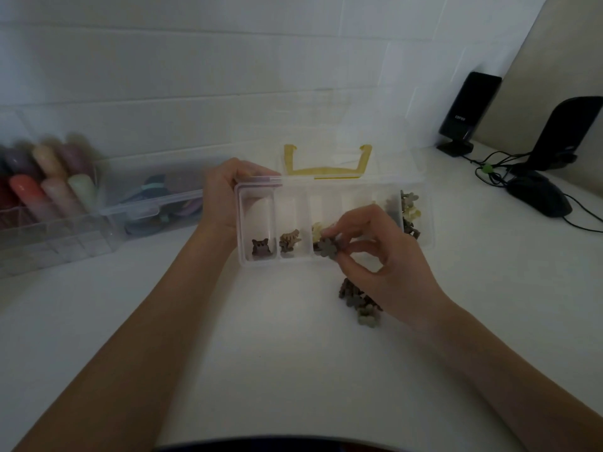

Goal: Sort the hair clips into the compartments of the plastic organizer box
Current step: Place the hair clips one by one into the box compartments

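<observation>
A grey flower-shaped hair clip (328,247) is being pinched by the right hand (378,256) at the organizer box (257,261)'s front edge; the box's left end is being gripped by the left hand (225,197).

A clear plastic organizer box (257,190) was set on the white bench (277,353), its lid with a yellow handle (327,171) laid open behind it. The box was divided into a row of narrow compartments. A brown bear-shaped clip (260,247) was seen in the leftmost compartment, tan clips (288,241) in the next, and pale cream clips (317,230) in the third. A grey flower-shaped clip (328,247) was held just over the front edge of the third compartment. More clips (409,213) were heaped at the box's right end. A loose pile of grey and brown clips (357,301) was left on the bench in front of the box.
</observation>
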